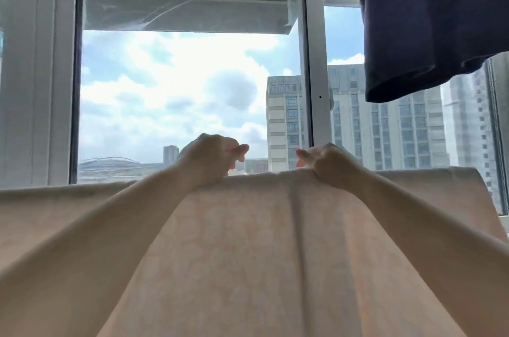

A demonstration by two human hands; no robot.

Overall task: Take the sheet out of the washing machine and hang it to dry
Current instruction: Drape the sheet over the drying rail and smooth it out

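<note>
A pale, faintly patterned sheet [248, 240] hangs spread across the lower half of the view, its top edge running level from left to right. My left hand [212, 157] grips that top edge left of centre, fingers curled over it. My right hand [327, 165] grips the same edge right of centre, about a hand's width away. Both forearms reach up and forward in front of the cloth. Whatever the sheet hangs over is hidden under its fold.
A dark blue garment [429, 25] hangs at the upper right, above the sheet's right end. Behind the sheet stands a white-framed window [314, 74] with sky and tall buildings beyond. The sheet's right end [479, 198] ends near the window sill.
</note>
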